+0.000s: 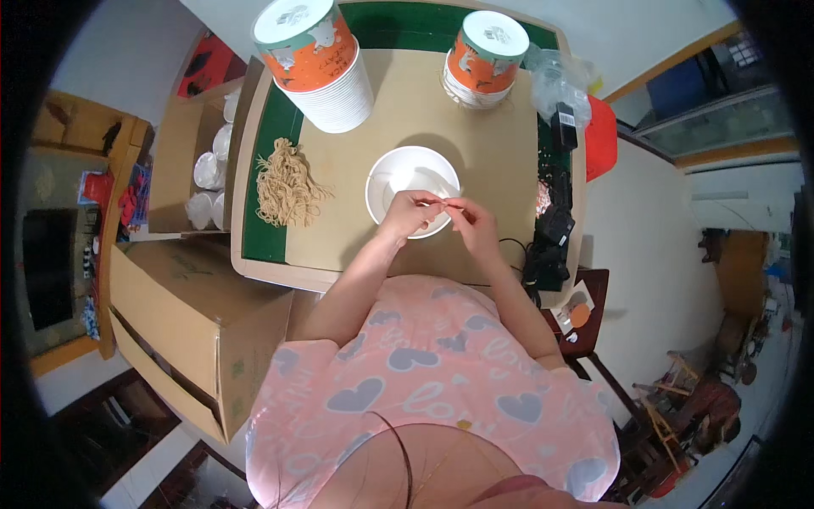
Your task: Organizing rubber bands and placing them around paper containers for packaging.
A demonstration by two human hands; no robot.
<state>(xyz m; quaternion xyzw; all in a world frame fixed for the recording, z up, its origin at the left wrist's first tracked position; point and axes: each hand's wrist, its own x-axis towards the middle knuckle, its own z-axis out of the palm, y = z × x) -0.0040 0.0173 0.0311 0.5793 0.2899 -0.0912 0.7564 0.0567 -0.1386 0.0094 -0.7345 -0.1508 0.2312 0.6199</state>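
A white round paper tub stands mouth up in the middle of the table. Above its near right rim my left hand and my right hand meet, fingertips pinched together. Whatever they pinch is too small to make out. To the left of the tub lies a loose tangled heap of beige cords. Behind it rises a tall stack of white paper tubs, topped by an upside-down orange printed tub. A shorter stack at the back right carries another orange printed tub, with cord strands around its base.
Brown board covers most of the green-edged table. Black chargers and cables and a clear plastic bag line the right edge. Cardboard boxes stand at the left, one containing white wrapped tubs. A red stool is beyond the right edge.
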